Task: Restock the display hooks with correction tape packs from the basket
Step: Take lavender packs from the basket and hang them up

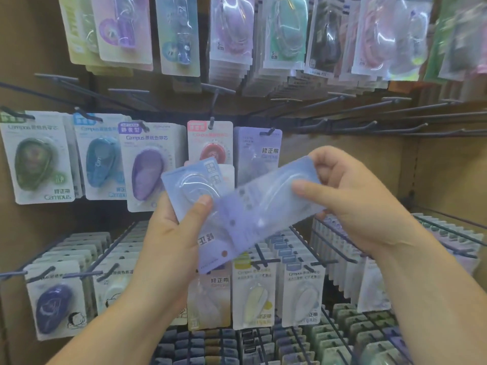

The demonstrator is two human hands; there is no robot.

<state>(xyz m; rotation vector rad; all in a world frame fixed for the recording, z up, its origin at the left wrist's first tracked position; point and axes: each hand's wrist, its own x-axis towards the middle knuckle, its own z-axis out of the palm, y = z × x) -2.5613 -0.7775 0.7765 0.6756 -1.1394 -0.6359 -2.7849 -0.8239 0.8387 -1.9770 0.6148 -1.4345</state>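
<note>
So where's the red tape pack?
The red tape pack hangs mid-row near the centre of the head view, between a purple pack and a pale lilac pack, just above the blue pack in the left hand.

Lilac corr. tape pack aslant over blue pack

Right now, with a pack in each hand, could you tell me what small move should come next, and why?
Probably, the right hand should turn its slanted pack upright and lift it toward the hook bearing the matching pale lilac pack. The slanted pack lies across a second pack held by the left hand, and it is at no hook yet.
</note>
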